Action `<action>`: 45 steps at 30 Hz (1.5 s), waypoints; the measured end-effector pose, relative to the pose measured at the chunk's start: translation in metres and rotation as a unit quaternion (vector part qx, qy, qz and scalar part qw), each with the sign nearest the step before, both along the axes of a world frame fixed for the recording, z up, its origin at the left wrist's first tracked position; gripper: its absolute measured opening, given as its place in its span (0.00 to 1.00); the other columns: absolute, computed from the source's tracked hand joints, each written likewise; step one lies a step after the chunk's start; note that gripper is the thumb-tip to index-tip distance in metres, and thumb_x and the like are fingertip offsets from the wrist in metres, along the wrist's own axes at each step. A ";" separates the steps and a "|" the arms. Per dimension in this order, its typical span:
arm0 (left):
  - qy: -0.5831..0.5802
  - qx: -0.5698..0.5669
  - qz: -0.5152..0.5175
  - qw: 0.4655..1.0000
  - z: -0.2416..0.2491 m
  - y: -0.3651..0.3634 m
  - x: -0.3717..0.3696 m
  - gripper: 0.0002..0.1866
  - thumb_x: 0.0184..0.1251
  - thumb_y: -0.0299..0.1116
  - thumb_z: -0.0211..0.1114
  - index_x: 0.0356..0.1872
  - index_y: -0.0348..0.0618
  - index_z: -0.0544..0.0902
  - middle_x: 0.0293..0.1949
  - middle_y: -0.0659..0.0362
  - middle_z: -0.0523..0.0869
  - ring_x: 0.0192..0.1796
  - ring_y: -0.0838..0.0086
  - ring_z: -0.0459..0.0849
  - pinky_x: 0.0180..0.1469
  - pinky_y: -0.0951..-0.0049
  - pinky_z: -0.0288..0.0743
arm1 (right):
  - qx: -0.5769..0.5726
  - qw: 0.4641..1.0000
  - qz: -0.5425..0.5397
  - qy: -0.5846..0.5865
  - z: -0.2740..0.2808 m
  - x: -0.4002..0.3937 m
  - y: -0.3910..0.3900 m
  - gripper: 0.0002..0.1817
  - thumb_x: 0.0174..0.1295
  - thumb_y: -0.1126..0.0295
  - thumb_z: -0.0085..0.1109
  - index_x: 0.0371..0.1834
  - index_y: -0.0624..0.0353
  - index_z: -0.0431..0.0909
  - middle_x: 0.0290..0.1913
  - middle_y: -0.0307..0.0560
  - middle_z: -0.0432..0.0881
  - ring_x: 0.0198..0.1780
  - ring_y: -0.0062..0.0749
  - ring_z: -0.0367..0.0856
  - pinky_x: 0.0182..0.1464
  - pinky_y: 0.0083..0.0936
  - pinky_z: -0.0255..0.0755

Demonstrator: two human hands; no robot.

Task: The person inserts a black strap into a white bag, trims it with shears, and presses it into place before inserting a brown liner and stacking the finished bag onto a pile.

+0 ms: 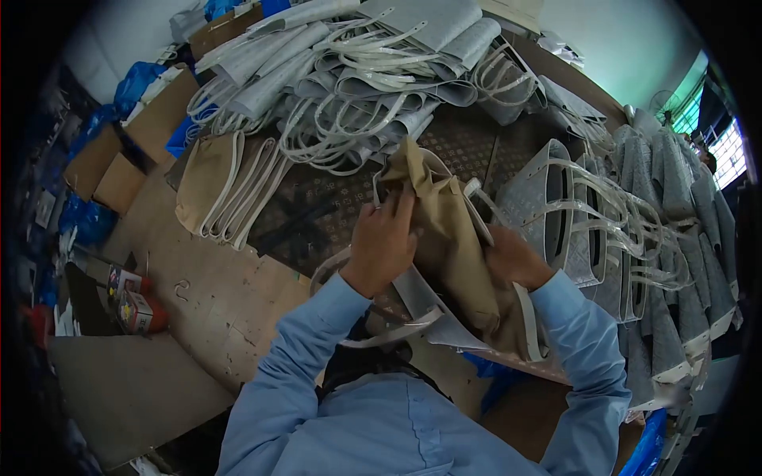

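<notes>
A bag with tan fabric (450, 238) outward and pale edging is between my two hands, over the near side of the table. My left hand (385, 242) grips its left edge, fingers bent over the tan fabric near the top. On the opposite side my right hand (512, 258) holds the bag's right edge; its fingertips are hidden by the fabric. Below my left hand hang a pale strap (397, 332) and a grey panel. Several folded tan pieces with white edging (234, 190) lie to the left of my hands.
Grey bags with clear straps (373, 79) are heaped at the back. More grey bags (583, 218) stand on the right, beside hanging grey sheets (675, 174). A red container (143, 311) and a cardboard sheet (135, 389) are at the left; cardboard boxes (163, 111) stand farther back.
</notes>
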State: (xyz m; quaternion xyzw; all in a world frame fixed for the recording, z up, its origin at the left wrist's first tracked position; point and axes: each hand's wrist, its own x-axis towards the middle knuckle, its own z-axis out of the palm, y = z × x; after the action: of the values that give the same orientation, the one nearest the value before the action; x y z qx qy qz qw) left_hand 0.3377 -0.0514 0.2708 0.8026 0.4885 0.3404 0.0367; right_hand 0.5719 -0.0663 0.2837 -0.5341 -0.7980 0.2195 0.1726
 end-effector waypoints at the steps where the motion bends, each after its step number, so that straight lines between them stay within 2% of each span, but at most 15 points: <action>1: 0.099 -0.073 -0.082 0.989 0.005 0.008 -0.003 0.23 0.55 0.38 0.64 0.50 0.37 0.74 0.40 0.47 0.82 0.40 0.57 0.82 0.58 0.52 0.65 | 0.028 1.000 -0.003 0.001 0.008 -0.003 -0.004 0.14 0.52 0.75 0.47 0.43 0.65 0.73 0.33 0.67 0.80 0.38 0.63 0.79 0.42 0.47 0.73; 8: 0.386 -0.220 -0.342 0.828 0.032 0.051 -0.007 0.15 0.58 0.40 0.65 0.38 0.39 0.80 0.30 0.52 0.82 0.28 0.60 0.80 0.40 0.65 0.74 | -0.035 0.987 -0.072 -0.139 0.008 -0.034 -0.013 0.10 0.51 0.76 0.50 0.38 0.63 0.73 0.27 0.65 0.79 0.33 0.62 0.78 0.36 0.50 0.72; 10: 0.023 0.002 -0.310 0.950 0.038 0.045 -0.029 0.18 0.58 0.44 0.65 0.39 0.38 0.80 0.25 0.53 0.81 0.29 0.63 0.80 0.34 0.68 0.74 | -0.062 0.985 -0.098 -0.128 0.017 -0.040 -0.010 0.09 0.51 0.77 0.50 0.37 0.63 0.73 0.26 0.65 0.78 0.33 0.62 0.78 0.35 0.50 0.72; 12: -0.020 0.104 -0.306 0.946 0.036 0.063 -0.034 0.19 0.57 0.45 0.65 0.39 0.37 0.81 0.23 0.54 0.80 0.29 0.64 0.81 0.34 0.68 0.75 | -0.082 0.986 -0.105 -0.101 0.009 -0.032 -0.012 0.10 0.52 0.73 0.52 0.37 0.63 0.74 0.24 0.65 0.78 0.32 0.62 0.78 0.35 0.50 0.72; 18: 0.247 -0.049 -0.435 0.864 0.014 0.110 -0.022 0.29 0.62 0.57 0.56 0.43 0.35 0.81 0.30 0.48 0.84 0.38 0.63 0.84 0.40 0.68 0.76 | -0.189 0.951 -0.243 -0.043 0.040 -0.038 -0.008 0.19 0.57 0.57 0.59 0.46 0.59 0.75 0.27 0.62 0.79 0.31 0.60 0.79 0.36 0.49 0.72; 20: 0.391 -0.239 -0.487 0.743 0.012 0.125 -0.011 0.36 0.63 0.64 0.49 0.46 0.36 0.81 0.38 0.46 0.85 0.44 0.58 0.83 0.47 0.63 0.76 | -0.139 0.954 -0.258 -0.070 0.034 -0.066 -0.018 0.18 0.58 0.57 0.59 0.46 0.57 0.74 0.27 0.61 0.79 0.31 0.58 0.79 0.34 0.48 0.72; 21: 0.222 -0.242 -0.504 0.799 -0.008 0.132 -0.004 0.37 0.62 0.65 0.48 0.45 0.37 0.82 0.42 0.46 0.84 0.48 0.54 0.81 0.53 0.61 0.73 | -0.072 0.957 -0.262 -0.104 0.033 -0.077 -0.019 0.18 0.58 0.58 0.59 0.47 0.56 0.73 0.28 0.60 0.80 0.31 0.57 0.80 0.33 0.47 0.72; 24: 0.184 -0.265 -0.601 0.732 -0.024 0.145 0.022 0.37 0.61 0.65 0.49 0.42 0.36 0.83 0.44 0.45 0.83 0.49 0.53 0.81 0.54 0.62 0.73 | -0.021 0.969 -0.222 -0.106 0.027 -0.083 -0.027 0.16 0.59 0.61 0.58 0.47 0.55 0.71 0.27 0.58 0.80 0.30 0.55 0.80 0.29 0.44 0.73; 29: 0.367 -0.248 -0.580 0.684 0.003 0.116 -0.014 0.31 0.59 0.59 0.58 0.36 0.33 0.82 0.36 0.46 0.84 0.42 0.58 0.83 0.47 0.63 0.75 | 0.012 0.962 -0.228 -0.149 0.031 -0.087 -0.031 0.09 0.60 0.66 0.56 0.37 0.57 0.69 0.24 0.53 0.79 0.27 0.52 0.80 0.25 0.42 0.72; 31: 0.134 -0.038 -0.617 0.775 -0.017 0.088 -0.023 0.23 0.55 0.51 0.64 0.35 0.36 0.81 0.31 0.51 0.83 0.37 0.59 0.83 0.44 0.64 0.75 | -0.013 0.960 -0.236 -0.149 0.010 -0.103 -0.028 0.08 0.58 0.67 0.55 0.33 0.57 0.67 0.23 0.50 0.78 0.26 0.48 0.80 0.24 0.40 0.70; 36: 0.073 -0.020 -0.649 0.757 -0.010 0.070 -0.023 0.16 0.56 0.41 0.66 0.38 0.39 0.80 0.32 0.55 0.83 0.37 0.62 0.83 0.44 0.67 0.75 | 0.026 0.933 -0.304 -0.189 -0.001 -0.118 -0.007 0.12 0.56 0.67 0.59 0.34 0.57 0.66 0.22 0.50 0.78 0.25 0.45 0.80 0.24 0.38 0.69; 38: -0.197 -0.171 -0.547 0.796 -0.003 0.095 -0.054 0.12 0.60 0.35 0.65 0.39 0.37 0.81 0.35 0.53 0.84 0.40 0.65 0.84 0.47 0.70 0.75 | 0.026 0.941 -0.309 -0.135 0.000 -0.123 0.006 0.13 0.55 0.65 0.60 0.34 0.58 0.67 0.22 0.50 0.79 0.25 0.46 0.80 0.24 0.38 0.70; 40: -0.281 -0.202 -0.317 0.883 -0.022 0.116 -0.079 0.14 0.64 0.33 0.63 0.47 0.35 0.78 0.44 0.50 0.83 0.49 0.68 0.82 0.51 0.72 0.74 | 0.036 0.943 -0.307 -0.126 -0.005 -0.131 0.025 0.14 0.55 0.64 0.61 0.33 0.59 0.67 0.22 0.50 0.79 0.25 0.46 0.80 0.24 0.38 0.70; 42: -0.377 -0.328 -0.250 0.829 -0.046 0.138 -0.076 0.22 0.67 0.36 0.62 0.57 0.32 0.72 0.53 0.49 0.79 0.55 0.69 0.77 0.54 0.71 0.72 | 0.032 0.946 -0.302 -0.118 -0.011 -0.144 0.043 0.14 0.54 0.63 0.62 0.33 0.59 0.68 0.22 0.51 0.79 0.26 0.47 0.80 0.24 0.38 0.70; 45: -0.347 -0.424 -0.313 0.776 -0.064 0.129 -0.060 0.35 0.65 0.42 0.64 0.65 0.31 0.62 0.57 0.50 0.75 0.58 0.70 0.74 0.56 0.71 0.70 | 0.141 0.934 -0.307 -0.117 -0.024 -0.152 0.069 0.14 0.55 0.59 0.61 0.30 0.58 0.70 0.22 0.46 0.78 0.24 0.40 0.81 0.25 0.33 0.73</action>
State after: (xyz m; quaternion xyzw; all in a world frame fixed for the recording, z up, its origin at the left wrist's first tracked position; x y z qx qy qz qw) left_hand 0.2781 0.0774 0.2070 0.6416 0.2592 0.3240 0.6451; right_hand 0.4204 0.0031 0.2593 -0.7449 -0.6327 -0.0229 0.2104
